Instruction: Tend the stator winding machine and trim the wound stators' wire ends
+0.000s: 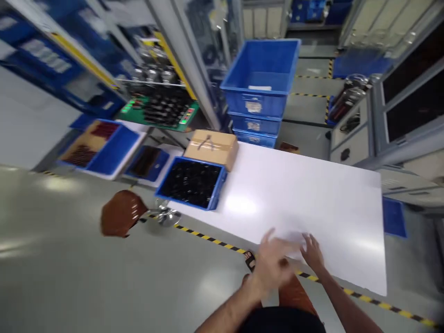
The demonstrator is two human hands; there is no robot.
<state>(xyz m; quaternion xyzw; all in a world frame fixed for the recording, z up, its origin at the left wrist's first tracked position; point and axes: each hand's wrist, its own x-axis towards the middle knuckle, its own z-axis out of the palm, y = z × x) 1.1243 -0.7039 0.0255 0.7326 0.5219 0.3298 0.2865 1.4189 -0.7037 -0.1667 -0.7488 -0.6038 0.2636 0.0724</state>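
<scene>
My left hand [272, 261] is raised at the near edge of the white table [294, 185], blurred by motion; its fingers look spread and nothing shows in them. My right hand [313, 252] is over the table's near edge, fingers apart, with no object in it. On the table's left end a blue tray [218, 187] holds many small black parts. Just behind that tray stands a taped cardboard box [211, 145]. Both lie well away from my hands.
Stacked blue crates [256, 99] stand behind the table. A brown stool [121, 213] is on the floor at left, near more trays [114, 148]. A machine with a green surface [138, 115] is further back. Cabinets [350, 134] stand at right.
</scene>
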